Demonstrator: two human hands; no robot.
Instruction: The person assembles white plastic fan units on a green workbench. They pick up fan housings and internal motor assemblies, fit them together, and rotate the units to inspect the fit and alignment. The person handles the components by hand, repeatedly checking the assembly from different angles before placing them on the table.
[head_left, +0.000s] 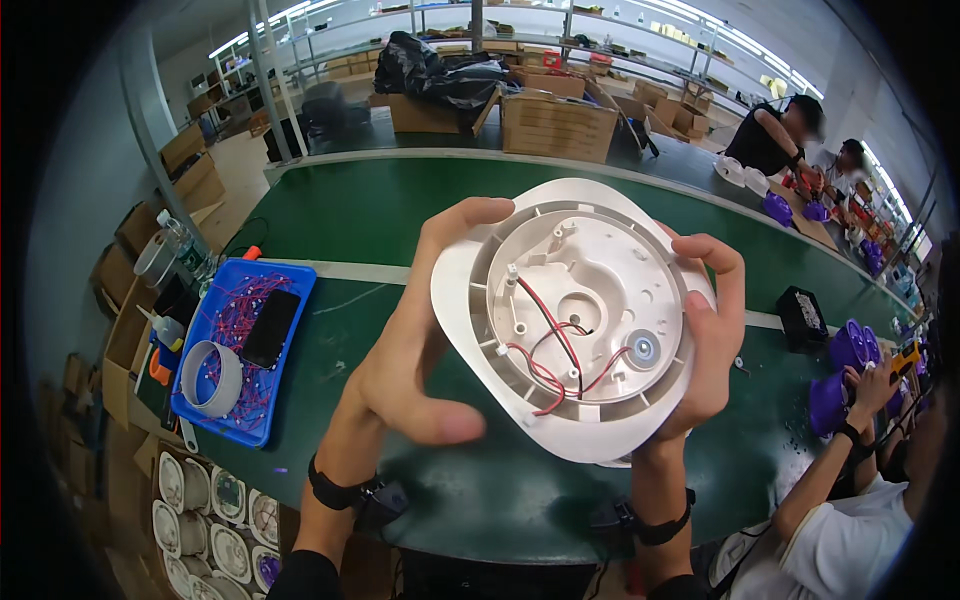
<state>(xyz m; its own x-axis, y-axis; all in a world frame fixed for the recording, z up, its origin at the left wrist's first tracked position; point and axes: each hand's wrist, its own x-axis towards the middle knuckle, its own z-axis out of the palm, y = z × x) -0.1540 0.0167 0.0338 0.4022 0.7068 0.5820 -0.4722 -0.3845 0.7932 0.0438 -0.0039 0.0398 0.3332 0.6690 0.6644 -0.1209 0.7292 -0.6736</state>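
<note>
A white plastic housing with rounded corners is held up over the green table, its hollow inner side facing me. Red and black wires with small white connectors lie inside it, some hanging over the near rim. At the lower right of the cavity sits a round grey metal disc. My left hand supports the left side, its index finger on the upper rim and its thumb held apart from the shell. My right hand grips the right edge with bent fingers. The fingers behind the housing are hidden.
To the left, a blue tray holds wires, a white ring and a black phone-like object. Cartons of white housings stand at lower left. A co-worker's hand works by purple parts and a black box.
</note>
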